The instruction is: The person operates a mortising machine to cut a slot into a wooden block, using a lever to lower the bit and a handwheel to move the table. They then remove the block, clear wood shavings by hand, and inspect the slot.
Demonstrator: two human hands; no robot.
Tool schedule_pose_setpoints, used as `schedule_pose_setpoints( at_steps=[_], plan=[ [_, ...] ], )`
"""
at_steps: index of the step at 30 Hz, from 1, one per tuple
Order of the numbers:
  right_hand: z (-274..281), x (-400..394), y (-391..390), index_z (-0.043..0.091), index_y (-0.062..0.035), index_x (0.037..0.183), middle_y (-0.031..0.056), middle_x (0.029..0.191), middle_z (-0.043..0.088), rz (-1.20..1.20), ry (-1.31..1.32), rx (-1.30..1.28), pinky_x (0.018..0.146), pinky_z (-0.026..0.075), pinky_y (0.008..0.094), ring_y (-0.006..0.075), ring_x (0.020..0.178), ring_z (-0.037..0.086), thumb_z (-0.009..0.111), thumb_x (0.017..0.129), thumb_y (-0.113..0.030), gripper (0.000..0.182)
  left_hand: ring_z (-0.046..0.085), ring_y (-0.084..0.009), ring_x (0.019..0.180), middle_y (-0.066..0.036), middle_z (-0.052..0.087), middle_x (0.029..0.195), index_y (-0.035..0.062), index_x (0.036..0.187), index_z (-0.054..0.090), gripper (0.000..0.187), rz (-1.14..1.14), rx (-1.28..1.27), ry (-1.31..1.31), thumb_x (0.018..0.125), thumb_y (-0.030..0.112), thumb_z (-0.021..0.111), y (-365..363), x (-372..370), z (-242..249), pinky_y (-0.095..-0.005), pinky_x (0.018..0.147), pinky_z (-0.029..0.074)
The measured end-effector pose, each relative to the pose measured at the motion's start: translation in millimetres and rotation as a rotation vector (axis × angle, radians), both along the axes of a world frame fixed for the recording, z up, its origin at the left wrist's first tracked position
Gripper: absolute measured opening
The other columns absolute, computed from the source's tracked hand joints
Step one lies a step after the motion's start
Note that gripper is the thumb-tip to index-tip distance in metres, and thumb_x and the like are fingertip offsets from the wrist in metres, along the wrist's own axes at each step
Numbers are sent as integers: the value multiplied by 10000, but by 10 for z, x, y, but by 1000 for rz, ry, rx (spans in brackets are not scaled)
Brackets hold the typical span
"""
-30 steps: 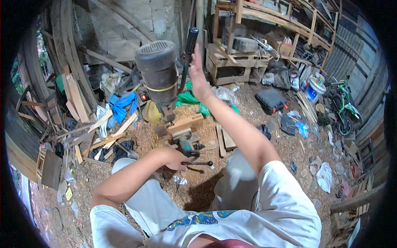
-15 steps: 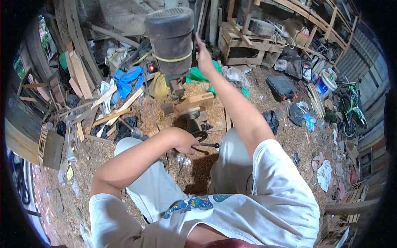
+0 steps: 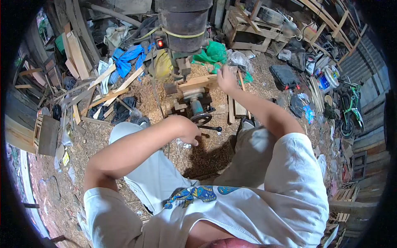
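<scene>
A wooden block (image 3: pixel 197 84) lies on the machine's support, below a large dark motor housing (image 3: pixel 184 25) with a yellow band round it. At the block's right end is my right hand (image 3: pixel 227 80), open with its fingers raised and apart; whether it touches the wood is unclear. Beneath the block are a green column (image 3: pixel 196 107) and a dark handwheel (image 3: pixel 201 119). My left hand (image 3: pixel 190 131) hangs bent just left of a black-knobbed lever (image 3: pixel 213 128), its fingers partly hidden and loosely open, with nothing visible in them.
Wood strips (image 3: pixel 124 89), a blue plastic bag (image 3: pixel 127 62) and a green bag (image 3: pixel 215 51) lie around the machine. A black case (image 3: pixel 283 76), a white bucket (image 3: pixel 328 80) and a small green bike (image 3: pixel 351 108) are at the right. Shavings cover the ground (image 3: pixel 206 155).
My right hand has come down from beside the motor housing to the block's right end. My left hand has come off the lever. The view has tilted down, and the block is turned slightly.
</scene>
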State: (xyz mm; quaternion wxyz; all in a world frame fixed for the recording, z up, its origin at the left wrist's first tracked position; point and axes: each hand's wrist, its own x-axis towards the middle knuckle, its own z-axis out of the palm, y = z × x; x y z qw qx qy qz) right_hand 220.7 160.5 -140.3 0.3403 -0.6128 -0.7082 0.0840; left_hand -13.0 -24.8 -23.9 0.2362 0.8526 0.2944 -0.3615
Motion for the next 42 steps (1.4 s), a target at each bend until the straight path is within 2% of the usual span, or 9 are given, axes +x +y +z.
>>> schedule_pose_setpoints(
  at_steps=[5, 12, 15, 18, 25, 29, 31, 34, 42],
  plan=[
    [-1255, 535, -489, 653, 25, 1155, 343, 1097, 714, 304, -427, -701, 946, 528, 584, 513, 1077, 683, 491, 1082, -509, 563, 663, -411, 1266, -187, 689, 1396, 164, 1549, 558, 638, -21, -10, -25, 1038, 545, 575, 0, -87, -77, -540, 1047, 533],
    [-2085, 446, -1234, 711, 8, 1177, 278, 1119, 744, 467, -355, -948, 950, 543, 526, 455, 1085, 705, 490, 1073, -560, 618, 665, -406, 1269, -175, 687, 1409, 172, 1564, 544, 637, -20, 12, 38, 1041, 534, 577, 34, -54, -64, -539, 1044, 536],
    [-2259, 438, -1075, 725, -9, 1137, 221, 1035, 759, 524, -508, -1063, 867, 574, 498, 403, 971, 728, 518, 1059, -543, 579, 658, -400, 1286, -166, 679, 1429, 171, 1566, 542, 641, -4, 5, 26, 1043, 540, 577, 43, -70, -78, -536, 1053, 532],
    [-1724, 245, -1100, 741, -6, 1090, 169, 958, 749, 337, -455, -1343, 752, 592, 466, 332, 834, 726, 564, 1028, -494, 523, 654, -395, 1294, -160, 673, 1441, 168, 1568, 540, 645, 11, 9, 33, 1045, 545, 573, 60, -78, -73, -532, 1061, 529],
    [-1641, 91, -1143, 746, 30, 1057, 159, 962, 749, 366, -474, -1234, 734, 630, 443, 284, 831, 756, 596, 955, -459, 522, 660, -388, 1285, -154, 687, 1417, 190, 1565, 545, 623, 27, -3, 78, 1052, 544, 557, 50, -134, 29, -531, 1061, 531],
    [-1657, 91, -1069, 723, 21, 1015, 154, 911, 741, 331, -398, -1458, 692, 618, 437, 284, 821, 754, 564, 1018, -485, 531, 666, -387, 1274, -157, 697, 1396, 187, 1554, 556, 615, 36, 13, 62, 1046, 533, 573, 34, -193, -12, -527, 1050, 539],
    [-1586, 31, -1101, 716, 8, 984, 140, 841, 730, 446, -572, -1330, 658, 576, 465, 285, 774, 742, 548, 1039, -528, 564, 668, -389, 1268, -160, 699, 1391, 183, 1545, 563, 611, 34, 16, 57, 1044, 532, 577, 20, -197, -43, -530, 1045, 541],
    [-1535, 26, -1058, 743, -15, 994, 159, 834, 738, 608, -572, -1217, 722, 551, 503, 319, 761, 735, 509, 1047, -558, 594, 673, -393, 1259, -167, 704, 1379, 175, 1528, 577, 602, 57, 24, 69, 1041, 530, 581, 54, -235, 28, -533, 1035, 545],
    [-1432, -31, -1202, 768, -9, 1083, 237, 1003, 772, 534, -649, -1071, 860, 553, 550, 429, 979, 741, 483, 1055, -539, 602, 671, -393, 1261, -170, 705, 1372, 169, 1514, 588, 597, 38, -6, 116, 1040, 533, 575, 59, -230, 18, -531, 1033, 546]
  ],
)
